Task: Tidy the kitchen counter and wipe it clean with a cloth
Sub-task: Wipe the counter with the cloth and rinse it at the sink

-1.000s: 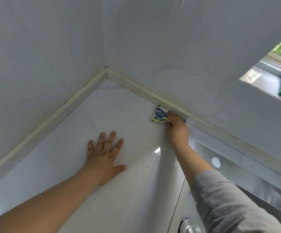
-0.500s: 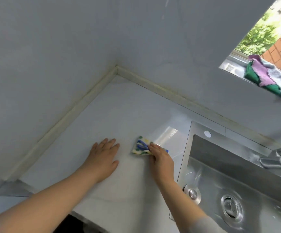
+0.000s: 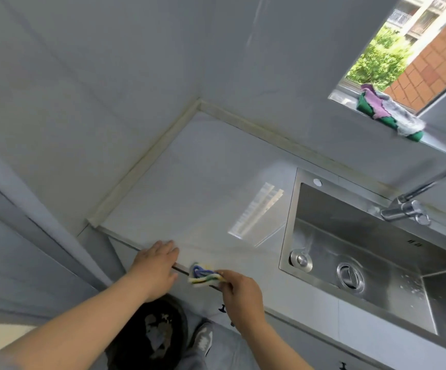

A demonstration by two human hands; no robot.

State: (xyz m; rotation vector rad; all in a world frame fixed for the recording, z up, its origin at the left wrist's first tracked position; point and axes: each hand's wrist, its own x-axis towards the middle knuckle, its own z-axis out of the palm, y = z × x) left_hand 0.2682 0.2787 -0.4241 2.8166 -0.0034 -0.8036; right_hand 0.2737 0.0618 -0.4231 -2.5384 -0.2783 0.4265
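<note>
The white desk [image 3: 203, 188] fills a corner between two grey walls. A steel sink [image 3: 320, 209] is set into it on the right, with a shiny tap [image 3: 403, 210] over its back edge. Some rags [image 3: 387, 113] lie in a heap on the window sill [image 3: 440, 144], well apart from the hands.

The left hand [image 3: 155, 268] lies flat on the front edge of the desk. Its fingers are straight and close together, and they hold nothing. The right hand [image 3: 240, 292] is just beside it, with the arm reaching up from below.

The small cloth [image 3: 203, 276] sits at the front edge of the desk, between the two hands. The right fingers [image 3: 225, 276] are curled and pinch its right end.
</note>
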